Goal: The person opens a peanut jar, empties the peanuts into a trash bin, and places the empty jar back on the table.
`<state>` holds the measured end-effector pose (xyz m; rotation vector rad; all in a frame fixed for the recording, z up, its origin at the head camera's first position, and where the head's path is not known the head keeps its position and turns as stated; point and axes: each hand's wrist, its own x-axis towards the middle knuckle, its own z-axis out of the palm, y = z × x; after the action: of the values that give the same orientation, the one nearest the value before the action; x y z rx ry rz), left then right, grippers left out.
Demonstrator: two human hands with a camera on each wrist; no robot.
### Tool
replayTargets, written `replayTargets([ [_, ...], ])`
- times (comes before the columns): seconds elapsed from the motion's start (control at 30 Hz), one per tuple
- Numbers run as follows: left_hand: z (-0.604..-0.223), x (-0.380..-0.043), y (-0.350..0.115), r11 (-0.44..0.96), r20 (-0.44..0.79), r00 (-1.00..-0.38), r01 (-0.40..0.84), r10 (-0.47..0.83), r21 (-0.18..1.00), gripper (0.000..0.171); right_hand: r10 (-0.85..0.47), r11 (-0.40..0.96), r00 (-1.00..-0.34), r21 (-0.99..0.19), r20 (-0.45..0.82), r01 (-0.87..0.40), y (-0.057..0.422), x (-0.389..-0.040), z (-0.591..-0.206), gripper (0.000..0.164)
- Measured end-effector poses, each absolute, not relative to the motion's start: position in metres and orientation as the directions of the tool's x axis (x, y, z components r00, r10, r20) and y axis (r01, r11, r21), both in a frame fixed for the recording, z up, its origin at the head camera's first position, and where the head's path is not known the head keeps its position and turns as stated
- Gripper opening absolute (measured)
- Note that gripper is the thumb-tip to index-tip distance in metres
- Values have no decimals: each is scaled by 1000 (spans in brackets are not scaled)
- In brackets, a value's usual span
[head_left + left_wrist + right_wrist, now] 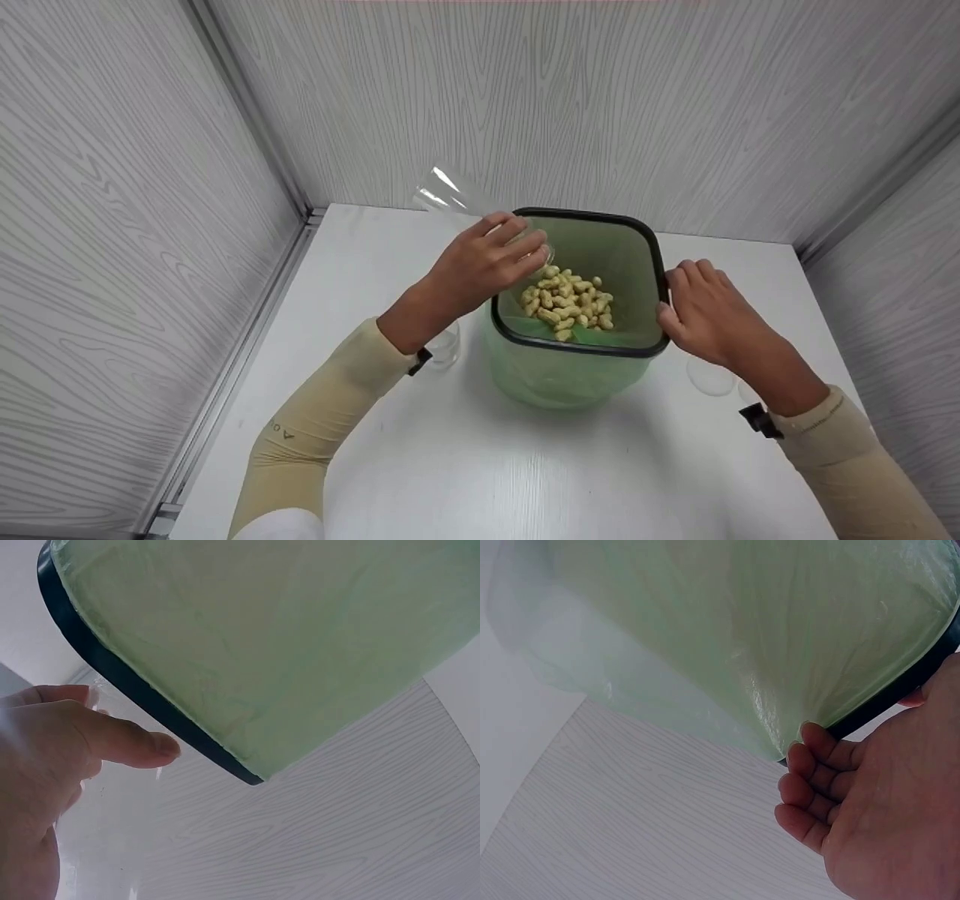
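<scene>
My left hand [480, 262] grips a clear, see-through jar [454, 191], tilted with its mouth end down over the left side of the bin. A trash bin [654, 247] with a black rim and a pale green liner bag [566, 382] stands on the table. Inside it lies a heap of unshelled peanuts [566, 300], some touching a green fold of bag. On the opposite side, my right hand [709, 315] holds the rim between thumb and fingers. The right wrist view shows its curled fingers [804, 787] against the bag's edge.
A second clear container [444, 345] stands left of the bin, partly behind my left wrist. Clear round discs, one a lid-like disc [711, 377], lie under my right forearm. Wood-grain panels [480, 97] enclose the white table [465, 472].
</scene>
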<state>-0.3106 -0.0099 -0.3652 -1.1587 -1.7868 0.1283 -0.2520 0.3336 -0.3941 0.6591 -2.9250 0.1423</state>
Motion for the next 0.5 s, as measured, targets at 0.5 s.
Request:
replayTargets([
  [0.5,-367,-304,-7,508,646,-27,643,763,-573,22,-409,904,-899,-65,154,-422,335,-250,-394,25],
])
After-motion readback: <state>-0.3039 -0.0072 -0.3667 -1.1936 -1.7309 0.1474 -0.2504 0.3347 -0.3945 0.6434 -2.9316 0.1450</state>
